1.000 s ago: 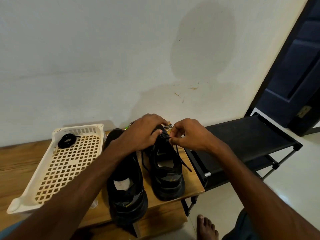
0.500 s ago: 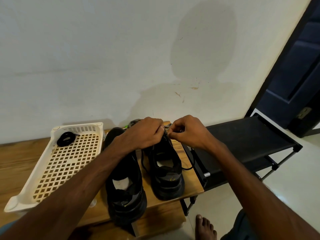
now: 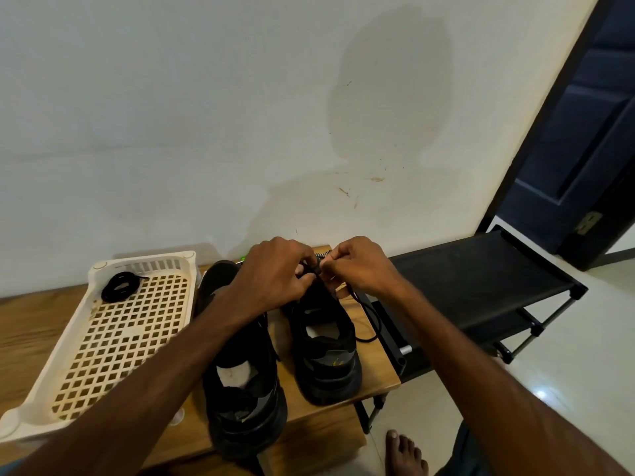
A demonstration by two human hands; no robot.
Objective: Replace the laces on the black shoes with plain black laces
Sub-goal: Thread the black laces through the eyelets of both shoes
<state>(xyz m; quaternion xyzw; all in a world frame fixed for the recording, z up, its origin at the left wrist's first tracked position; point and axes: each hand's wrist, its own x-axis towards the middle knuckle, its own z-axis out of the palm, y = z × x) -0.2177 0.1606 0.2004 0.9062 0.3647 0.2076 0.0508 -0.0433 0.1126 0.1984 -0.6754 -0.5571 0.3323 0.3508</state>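
Two black shoes stand side by side on a wooden bench (image 3: 374,374), heels toward me: the left shoe (image 3: 240,383) and the right shoe (image 3: 326,352). My left hand (image 3: 275,276) and my right hand (image 3: 360,266) meet over the front of the right shoe, both pinching a plain black lace (image 3: 372,321) that loops down the shoe's right side onto the bench. A patterned black-and-white lace (image 3: 321,257) shows just behind my fingers. A coiled black lace (image 3: 120,286) lies in the white basket (image 3: 62,341).
The white perforated basket sits on the bench at left. A black shoe rack (image 3: 481,280) stands to the right, against the wall. A dark door (image 3: 584,139) is at far right. My bare foot (image 3: 403,455) is on the pale floor below.
Both hands moved slightly away from me toward the shoe's toe end and closer together. The black lace's loose loop now lies lower on the bench at the shoe's right.
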